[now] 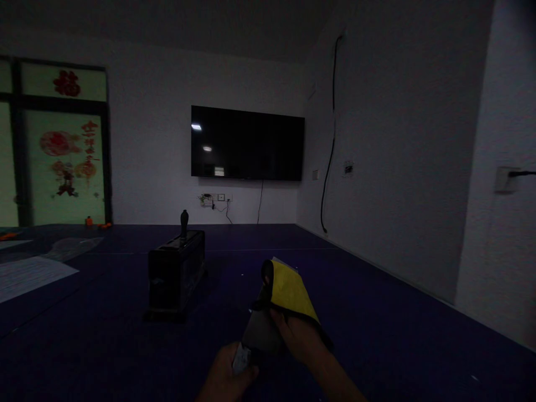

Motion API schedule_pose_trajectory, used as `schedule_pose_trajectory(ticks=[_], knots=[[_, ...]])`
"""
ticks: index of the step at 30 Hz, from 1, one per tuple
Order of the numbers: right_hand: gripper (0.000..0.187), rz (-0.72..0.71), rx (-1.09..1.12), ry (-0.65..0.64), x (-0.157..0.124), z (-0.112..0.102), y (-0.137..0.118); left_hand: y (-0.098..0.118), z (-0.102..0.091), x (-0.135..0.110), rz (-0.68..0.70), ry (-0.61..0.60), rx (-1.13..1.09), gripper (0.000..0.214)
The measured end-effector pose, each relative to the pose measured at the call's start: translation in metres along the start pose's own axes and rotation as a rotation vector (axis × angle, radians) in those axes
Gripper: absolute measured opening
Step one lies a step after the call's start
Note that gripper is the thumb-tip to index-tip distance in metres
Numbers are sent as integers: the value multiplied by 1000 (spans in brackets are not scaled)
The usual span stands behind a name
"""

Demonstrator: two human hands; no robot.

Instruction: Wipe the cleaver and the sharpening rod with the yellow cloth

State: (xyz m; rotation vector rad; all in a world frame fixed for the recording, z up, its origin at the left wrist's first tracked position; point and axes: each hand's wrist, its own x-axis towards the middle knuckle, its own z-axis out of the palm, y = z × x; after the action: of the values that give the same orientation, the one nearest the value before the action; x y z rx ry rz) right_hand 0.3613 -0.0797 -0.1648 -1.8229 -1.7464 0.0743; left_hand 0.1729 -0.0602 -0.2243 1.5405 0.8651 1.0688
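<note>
My left hand point(226, 375) is at the bottom middle, closed round the pale handle of a broad grey blade-like tool point(259, 329) that points up and away from me. My right hand point(299, 335) grips a yellow cloth with a dark edge point(290, 290) and presses it over the tool's upper end and right side. The cloth hides the tool's tip. The room is dim, so I cannot make out finer detail of the tool.
A black box point(176, 273) with a dark handle point(184, 223) sticking up from it stands on the dark blue floor ahead to the left. A wall-mounted TV point(247, 142) is behind it. A white sheet point(29, 273) lies far left. The white wall with its cable point(329, 139) runs along the right.
</note>
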Motion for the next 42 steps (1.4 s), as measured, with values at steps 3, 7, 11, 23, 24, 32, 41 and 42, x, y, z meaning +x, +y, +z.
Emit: schedule_pose_trajectory(ticks=[3, 7, 11, 23, 24, 32, 41, 42], knots=[[69, 1, -13, 108, 1, -6, 1, 3, 0, 1, 10, -43, 24, 24], [68, 32, 5, 171, 1, -10, 1, 1, -1, 3, -25, -98, 47, 26], [70, 48, 26, 167, 2, -8, 1, -2, -2, 5, -21, -87, 36, 30], [72, 25, 39, 113, 0, 3, 2, -4, 0, 4, -30, 39, -117, 32], [72, 22, 29, 86, -1, 4, 1, -5, 0, 5, -46, 49, -133, 33], [64, -108, -2, -122, -9, 14, -12, 1, -2, 7, -133, 20, -248, 42], [58, -274, 32, -205, -18, 16, -21, 2, -5, 8, -127, 69, -308, 50], [59, -271, 28, -220, -18, 14, -22, 3, -5, 8, -136, 74, -306, 50]])
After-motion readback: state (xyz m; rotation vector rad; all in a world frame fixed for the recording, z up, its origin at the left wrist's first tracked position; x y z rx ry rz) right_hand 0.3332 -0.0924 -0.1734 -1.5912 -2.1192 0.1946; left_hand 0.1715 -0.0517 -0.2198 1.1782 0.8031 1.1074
